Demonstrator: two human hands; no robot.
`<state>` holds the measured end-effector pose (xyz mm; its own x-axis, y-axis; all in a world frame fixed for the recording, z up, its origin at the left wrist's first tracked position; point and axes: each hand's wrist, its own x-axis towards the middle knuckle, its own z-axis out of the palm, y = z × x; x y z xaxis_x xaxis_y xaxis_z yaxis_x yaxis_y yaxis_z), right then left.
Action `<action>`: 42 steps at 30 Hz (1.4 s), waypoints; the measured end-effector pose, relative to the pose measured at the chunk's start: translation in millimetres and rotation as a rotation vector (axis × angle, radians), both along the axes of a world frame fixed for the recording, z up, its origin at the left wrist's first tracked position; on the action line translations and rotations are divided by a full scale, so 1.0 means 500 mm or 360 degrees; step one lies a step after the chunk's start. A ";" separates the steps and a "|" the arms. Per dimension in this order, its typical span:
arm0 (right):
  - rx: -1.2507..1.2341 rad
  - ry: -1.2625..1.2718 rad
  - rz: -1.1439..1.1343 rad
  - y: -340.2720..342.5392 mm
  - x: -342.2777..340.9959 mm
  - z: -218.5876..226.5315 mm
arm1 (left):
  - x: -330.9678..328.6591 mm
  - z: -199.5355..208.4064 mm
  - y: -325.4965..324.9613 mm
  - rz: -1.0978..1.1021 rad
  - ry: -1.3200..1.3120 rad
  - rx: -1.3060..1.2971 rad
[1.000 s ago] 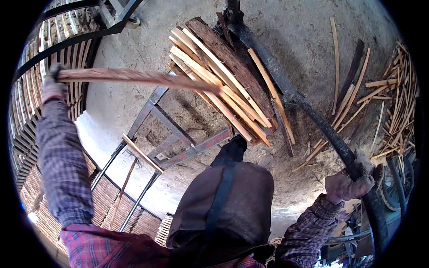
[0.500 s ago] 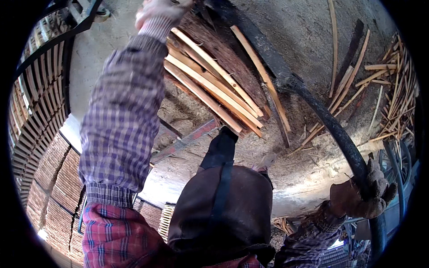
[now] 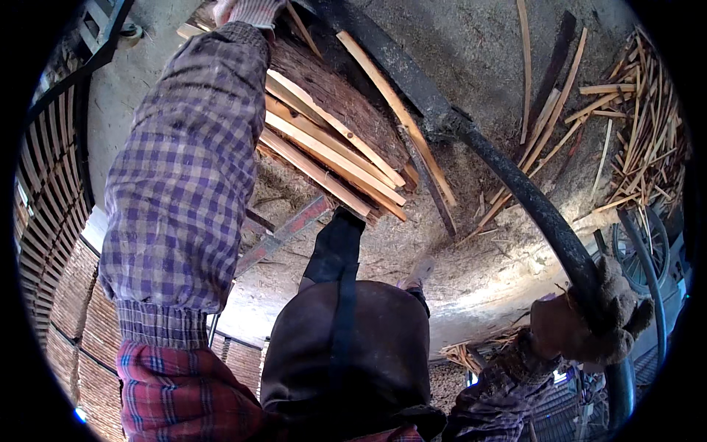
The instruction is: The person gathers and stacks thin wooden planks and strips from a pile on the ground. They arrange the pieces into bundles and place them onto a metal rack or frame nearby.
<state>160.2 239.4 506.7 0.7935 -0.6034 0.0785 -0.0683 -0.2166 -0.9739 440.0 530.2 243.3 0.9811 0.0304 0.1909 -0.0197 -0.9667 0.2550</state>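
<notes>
At the top edge my left hand (image 3: 249,11), in a pale ribbed-cuff glove, lies over the upper end of a stack of wood strips (image 3: 335,158). Its fingers run out of the picture, so their grip does not show. The stack holds several light sawn strips beside a broad bark-covered slab (image 3: 346,92). At the lower right my right hand (image 3: 589,324), in a worn brown glove, is closed around a long dark metal bar (image 3: 526,191). That bar joins a wider dark beam (image 3: 394,59) running up past the wood.
A red-and-grey metal bar (image 3: 283,236) sits below the stack. Loose strips (image 3: 552,129) lie on the dusty floor, with a heap of thin offcuts (image 3: 648,125) at far right. Stacked slats (image 3: 55,191) line the left side. A spoked wheel (image 3: 644,250) stands at right.
The whole view has shifted, so wood, floor and beam appear farther left and slightly higher. My right hand keeps its grip on the bar. My left hand stays by the stack's upper end.
</notes>
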 end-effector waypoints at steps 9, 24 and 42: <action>-0.0385 -0.0091 0.0106 -0.009 0.002 -0.020 | 0.107 0.291 0.086 -0.0217 0.0119 -0.2321; -0.0381 0.0022 0.0166 -0.084 -0.065 -0.074 | 0.012 0.432 0.445 0.0459 0.0497 -0.2706; -0.0583 0.2055 0.0723 0.073 -0.172 -0.369 | -0.825 0.191 0.061 0.1592 0.0847 -0.2021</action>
